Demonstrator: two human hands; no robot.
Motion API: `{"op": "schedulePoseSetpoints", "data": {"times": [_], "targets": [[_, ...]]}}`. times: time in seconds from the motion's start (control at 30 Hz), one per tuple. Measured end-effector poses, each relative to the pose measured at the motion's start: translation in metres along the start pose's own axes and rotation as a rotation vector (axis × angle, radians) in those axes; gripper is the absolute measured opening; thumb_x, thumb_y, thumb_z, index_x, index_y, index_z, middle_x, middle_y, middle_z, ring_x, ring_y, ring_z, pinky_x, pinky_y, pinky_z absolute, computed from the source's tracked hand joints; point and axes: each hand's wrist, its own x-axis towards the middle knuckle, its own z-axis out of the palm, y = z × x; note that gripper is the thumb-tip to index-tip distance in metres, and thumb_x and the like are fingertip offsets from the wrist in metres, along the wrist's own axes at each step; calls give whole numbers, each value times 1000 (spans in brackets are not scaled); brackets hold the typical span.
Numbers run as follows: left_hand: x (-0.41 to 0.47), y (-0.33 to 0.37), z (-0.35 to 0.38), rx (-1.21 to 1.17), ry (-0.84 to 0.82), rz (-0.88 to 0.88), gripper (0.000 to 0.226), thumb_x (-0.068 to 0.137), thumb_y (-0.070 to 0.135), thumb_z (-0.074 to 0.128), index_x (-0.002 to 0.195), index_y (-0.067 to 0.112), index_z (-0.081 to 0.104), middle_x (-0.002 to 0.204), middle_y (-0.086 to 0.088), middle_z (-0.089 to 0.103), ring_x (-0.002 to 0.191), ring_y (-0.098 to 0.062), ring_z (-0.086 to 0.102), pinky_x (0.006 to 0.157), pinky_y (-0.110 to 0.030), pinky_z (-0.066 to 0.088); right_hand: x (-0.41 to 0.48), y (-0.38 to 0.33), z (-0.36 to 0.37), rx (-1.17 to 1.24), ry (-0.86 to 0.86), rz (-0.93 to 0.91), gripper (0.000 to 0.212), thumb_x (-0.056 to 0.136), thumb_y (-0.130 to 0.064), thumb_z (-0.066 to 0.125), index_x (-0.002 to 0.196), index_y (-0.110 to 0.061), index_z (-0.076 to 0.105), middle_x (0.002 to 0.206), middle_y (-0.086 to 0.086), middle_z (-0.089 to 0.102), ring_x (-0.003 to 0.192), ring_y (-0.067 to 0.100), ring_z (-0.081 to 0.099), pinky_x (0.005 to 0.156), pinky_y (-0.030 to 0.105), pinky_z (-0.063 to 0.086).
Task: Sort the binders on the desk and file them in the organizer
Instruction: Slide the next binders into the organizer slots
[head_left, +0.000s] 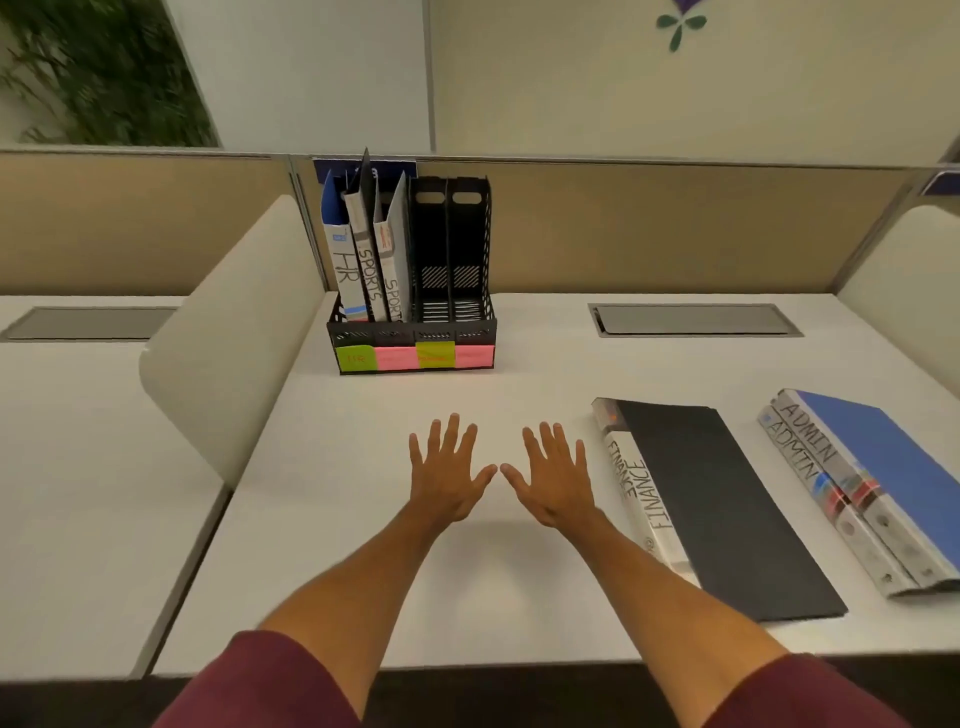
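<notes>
both arms reach forward, left hand (448, 470) and right hand (551, 475) released, fingers splayed above the desk (363, 519).

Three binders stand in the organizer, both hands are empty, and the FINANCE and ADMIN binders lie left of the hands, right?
No: the head view shows the FINANCE binders and ADMIN binders right of the left hand and right hand. The rest holds.

Head view looks forward and down, close over the desk (519, 374)
</notes>
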Motion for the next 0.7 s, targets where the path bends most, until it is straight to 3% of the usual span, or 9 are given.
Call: {"op": "schedulePoseSetpoints", "data": {"times": [0.37,0.7], "targets": [[-10,40,22,-7,-77,132,72,94,63,22,153,26,4,161,-5,-8,148,-30,-9,114,-55,-9,-43,42,13,35,-17,180,73,95,-62,20,154,-23,1,162,6,-6,149,27,-10,116,52,-8],[12,133,41,-57,-130,94,74,93,64,23,153,26,2,161,-5,-11,147,-30,-11,114,-55,-9,-42,134,-6,84,-47,237,73,96,-61,25,154,-21,7,162,9,-3,149,28,-9,117,53,-5]]}}
